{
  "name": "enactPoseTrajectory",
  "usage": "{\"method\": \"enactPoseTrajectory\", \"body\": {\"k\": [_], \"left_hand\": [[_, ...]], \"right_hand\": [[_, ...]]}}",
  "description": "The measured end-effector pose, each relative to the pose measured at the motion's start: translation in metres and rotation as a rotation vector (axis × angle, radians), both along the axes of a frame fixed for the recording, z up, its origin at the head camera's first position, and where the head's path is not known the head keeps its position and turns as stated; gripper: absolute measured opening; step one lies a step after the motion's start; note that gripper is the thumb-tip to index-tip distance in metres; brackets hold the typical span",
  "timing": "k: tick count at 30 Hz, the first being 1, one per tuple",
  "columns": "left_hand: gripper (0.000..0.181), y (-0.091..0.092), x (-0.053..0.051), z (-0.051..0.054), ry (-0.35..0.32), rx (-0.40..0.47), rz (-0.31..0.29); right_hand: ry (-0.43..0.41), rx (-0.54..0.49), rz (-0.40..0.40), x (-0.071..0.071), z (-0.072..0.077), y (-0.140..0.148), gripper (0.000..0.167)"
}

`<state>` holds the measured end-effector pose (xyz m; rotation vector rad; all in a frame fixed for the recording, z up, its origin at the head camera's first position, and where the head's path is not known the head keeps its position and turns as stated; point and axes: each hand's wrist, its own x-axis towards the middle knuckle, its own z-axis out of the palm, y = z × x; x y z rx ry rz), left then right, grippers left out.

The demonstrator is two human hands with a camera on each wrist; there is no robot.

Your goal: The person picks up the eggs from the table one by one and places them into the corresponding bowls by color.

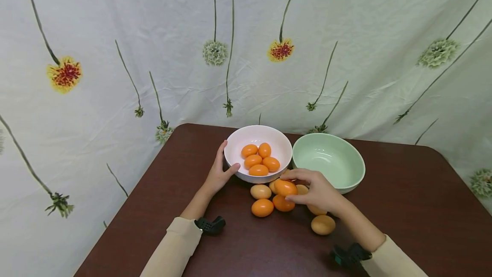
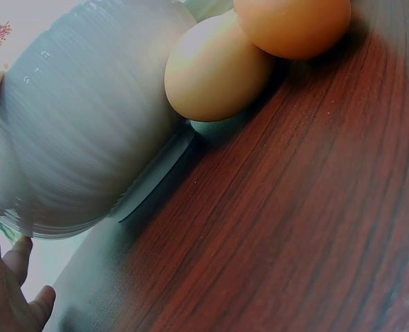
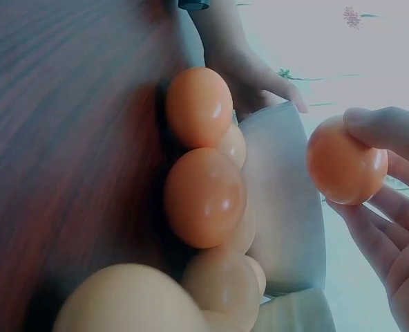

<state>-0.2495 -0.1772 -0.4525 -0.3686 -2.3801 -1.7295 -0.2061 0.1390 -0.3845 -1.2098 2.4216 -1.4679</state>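
Note:
My left hand (image 1: 220,176) rests spread against the left side of the white bowl (image 1: 282,144), thumb near the front rim. Several orange eggs (image 1: 253,160) lie inside that bowl. Between thumb and fingers, my right hand (image 1: 317,189) pinches an orange egg (image 1: 285,187), raised above the table just in front of the bowl, as the right wrist view also shows. Below it sit two more orange eggs (image 1: 262,207) on the table. Tan eggs (image 1: 261,191) lie around them, some partly hidden by the right hand; one tan egg (image 1: 323,225) is nearer me.
A pale green bowl (image 1: 328,157) with nothing visible inside stands right of the white bowl, close against it. Both stand near the back edge of the dark brown table (image 1: 407,200). A flower-printed cloth (image 1: 173,33) hangs behind the table.

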Motion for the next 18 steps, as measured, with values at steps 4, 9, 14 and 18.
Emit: {"method": "enactPoseTrajectory", "body": {"k": [4,9,14,18], "left_hand": [[0.085,-0.002,-0.006,-0.012,0.020,-0.003,0.013],[0.087,-0.002,-0.005,-0.013,0.047,0.009,0.015],[0.087,-0.002,-0.006,-0.013,0.049,-0.002,0.015],[0.085,-0.003,-0.006,-0.013,0.032,-0.005,0.010]], "right_hand": [[-0.007,0.002,-0.002,-0.004,0.003,-0.006,0.043],[-0.017,-0.017,0.008,-0.008,0.006,-0.012,0.042],[-0.051,-0.024,0.003,-0.013,0.009,-0.018,0.043],[-0.068,-0.026,-0.014,-0.017,0.012,-0.023,0.043]]}}
